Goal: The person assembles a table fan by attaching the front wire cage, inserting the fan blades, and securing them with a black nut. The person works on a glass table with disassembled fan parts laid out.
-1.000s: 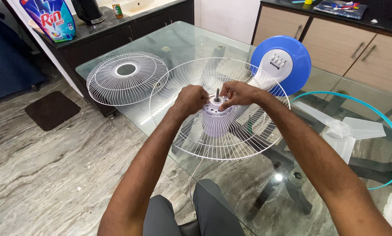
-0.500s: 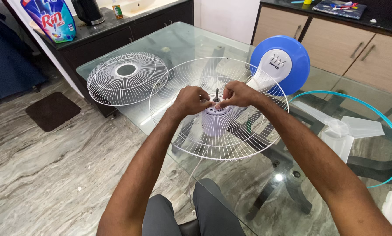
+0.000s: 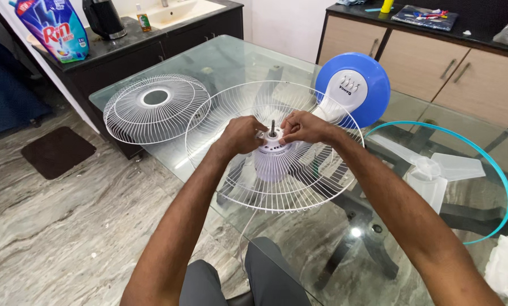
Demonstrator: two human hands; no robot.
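Note:
A white wire fan guard (image 3: pixel 237 190) lies dished upward on the white motor housing (image 3: pixel 271 165), with the metal shaft (image 3: pixel 272 126) sticking up through its middle. My left hand (image 3: pixel 239 136) pinches the white plastic ring at the hub from the left. From the right, my right hand (image 3: pixel 302 126) pinches the same ring. Both sets of fingertips are closed tight beside the shaft and hide most of the ring.
A second wire guard (image 3: pixel 152 107) lies left on the glass table (image 3: pixel 237 54). The fan's blue round base (image 3: pixel 373 76) stands behind the hub. A translucent blade (image 3: pixel 435 170), teal rim ring (image 3: pixel 494 170) and white cloth (image 3: pixel 506 269) lie right. Cabinets stand behind.
Both hands stay at the hub, their fingers shifting slightly around the ring. The view has drifted a little down and right.

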